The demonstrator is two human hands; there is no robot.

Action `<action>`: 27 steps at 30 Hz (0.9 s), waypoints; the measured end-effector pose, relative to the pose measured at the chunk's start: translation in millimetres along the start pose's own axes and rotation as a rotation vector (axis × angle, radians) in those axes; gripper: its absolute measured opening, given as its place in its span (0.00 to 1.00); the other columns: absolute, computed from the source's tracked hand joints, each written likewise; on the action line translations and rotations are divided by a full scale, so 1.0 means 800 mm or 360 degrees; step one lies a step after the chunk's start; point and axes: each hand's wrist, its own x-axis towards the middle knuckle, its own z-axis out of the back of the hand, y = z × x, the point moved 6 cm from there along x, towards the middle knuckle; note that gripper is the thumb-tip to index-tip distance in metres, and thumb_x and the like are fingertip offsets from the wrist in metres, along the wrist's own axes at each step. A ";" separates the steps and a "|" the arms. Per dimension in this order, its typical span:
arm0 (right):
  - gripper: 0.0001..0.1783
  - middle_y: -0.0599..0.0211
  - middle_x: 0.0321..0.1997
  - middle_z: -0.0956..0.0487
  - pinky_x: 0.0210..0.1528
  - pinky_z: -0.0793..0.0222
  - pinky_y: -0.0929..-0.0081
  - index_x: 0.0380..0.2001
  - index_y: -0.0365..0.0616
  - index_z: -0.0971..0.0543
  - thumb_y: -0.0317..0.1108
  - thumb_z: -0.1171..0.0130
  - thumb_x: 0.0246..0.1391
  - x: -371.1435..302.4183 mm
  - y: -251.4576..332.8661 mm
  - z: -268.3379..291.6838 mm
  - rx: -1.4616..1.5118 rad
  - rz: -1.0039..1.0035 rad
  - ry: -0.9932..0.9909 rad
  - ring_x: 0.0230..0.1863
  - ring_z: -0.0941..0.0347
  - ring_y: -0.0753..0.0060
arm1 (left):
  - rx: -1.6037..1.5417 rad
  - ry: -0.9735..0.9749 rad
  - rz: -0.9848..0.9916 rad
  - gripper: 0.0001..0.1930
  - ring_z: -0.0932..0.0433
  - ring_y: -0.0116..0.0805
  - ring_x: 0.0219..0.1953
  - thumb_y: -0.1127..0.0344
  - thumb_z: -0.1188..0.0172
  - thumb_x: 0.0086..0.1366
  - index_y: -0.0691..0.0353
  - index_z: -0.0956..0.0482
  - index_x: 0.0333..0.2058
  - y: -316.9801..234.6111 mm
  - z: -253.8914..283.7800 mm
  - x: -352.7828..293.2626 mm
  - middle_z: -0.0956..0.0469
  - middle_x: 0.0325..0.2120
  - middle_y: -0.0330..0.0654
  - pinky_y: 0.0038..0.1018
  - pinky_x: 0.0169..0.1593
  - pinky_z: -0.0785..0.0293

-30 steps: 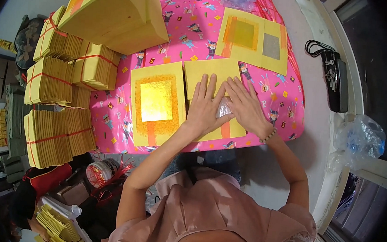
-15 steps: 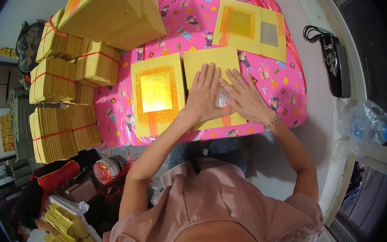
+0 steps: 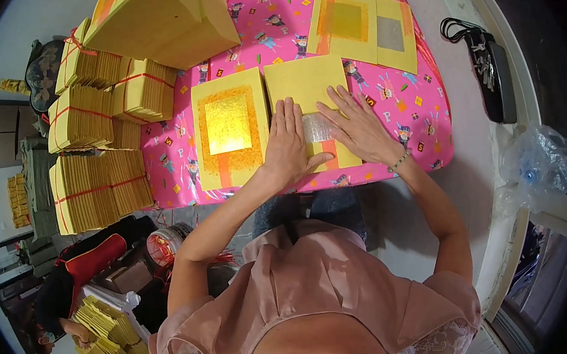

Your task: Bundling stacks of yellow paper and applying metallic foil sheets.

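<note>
My left hand [image 3: 287, 141] lies flat with fingers stretched on a yellow sheet of joss paper [image 3: 302, 82], beside its silver foil patch [image 3: 318, 129]. The upper part of this sheet shows a plain face, as if folded over, though I cannot tell for sure. On the sheet's right side my right hand [image 3: 365, 131] rests flat, fingers spread. Neither hand grips anything. Just left of my left hand is a yellow stack of joss paper [image 3: 221, 82], topped by a shiny gold foil square [image 3: 229, 126] with an orange border.
More foil sheets [image 3: 343, 25] lie at the far right of the pink patterned tablecloth [image 3: 274, 43]. A tall yellow paper block [image 3: 175, 25] stands far left, near bundles tied with red string [image 3: 99, 186]. Lower left, another person's hand [image 3: 81, 333] touches yellow paper.
My hands have moved apart: the left slid down and left, the right shifted slightly up and right. More of the silver foil shows between them. The view has shifted slightly.
</note>
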 end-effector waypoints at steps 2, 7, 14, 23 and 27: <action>0.27 0.59 0.74 0.49 0.73 0.66 0.48 0.66 0.55 0.37 0.47 0.58 0.66 0.001 0.002 0.007 -0.0049 -0.0013 -0.0068 0.75 0.58 0.59 | 0.0008 0.0078 0.0002 0.58 0.56 0.67 0.68 0.25 0.58 0.59 0.87 0.51 0.61 0.000 -0.001 0.002 0.52 0.64 0.73 0.45 0.71 0.61; 0.24 0.62 0.59 0.30 0.65 0.50 0.55 0.56 0.50 0.27 0.45 0.46 0.59 0.023 -0.003 0.027 -0.0160 0.0077 -0.0322 0.63 0.39 0.62 | 0.0027 -0.0110 -0.0029 0.42 0.37 0.60 0.57 0.37 0.46 0.59 0.80 0.34 0.49 0.006 0.019 0.026 0.34 0.51 0.65 0.44 0.60 0.40; 0.15 0.69 0.32 0.23 0.49 0.36 0.66 0.41 0.48 0.22 0.41 0.40 0.52 0.042 -0.008 0.038 -0.0332 0.0485 -0.0673 0.38 0.28 0.66 | 0.0112 -0.0335 -0.0035 0.18 0.27 0.43 0.39 0.56 0.35 0.53 0.62 0.27 0.35 0.017 0.039 0.056 0.28 0.33 0.46 0.35 0.39 0.30; 0.19 0.58 0.42 0.23 0.50 0.33 0.63 0.47 0.41 0.25 0.43 0.43 0.59 0.025 -0.028 0.076 0.0116 -0.0195 -0.1196 0.41 0.25 0.59 | 0.0559 -0.0650 -0.0193 0.21 0.28 0.36 0.39 0.67 0.46 0.58 0.62 0.28 0.52 0.013 0.058 0.062 0.29 0.45 0.42 0.30 0.36 0.30; 0.24 0.62 0.55 0.26 0.52 0.30 0.68 0.58 0.42 0.32 0.41 0.46 0.63 0.008 -0.073 0.056 0.1141 -0.0950 -0.0786 0.50 0.27 0.67 | 0.0596 -0.0662 -0.0233 0.25 0.28 0.36 0.39 0.64 0.41 0.55 0.62 0.29 0.54 -0.022 0.085 0.064 0.30 0.49 0.44 0.30 0.36 0.30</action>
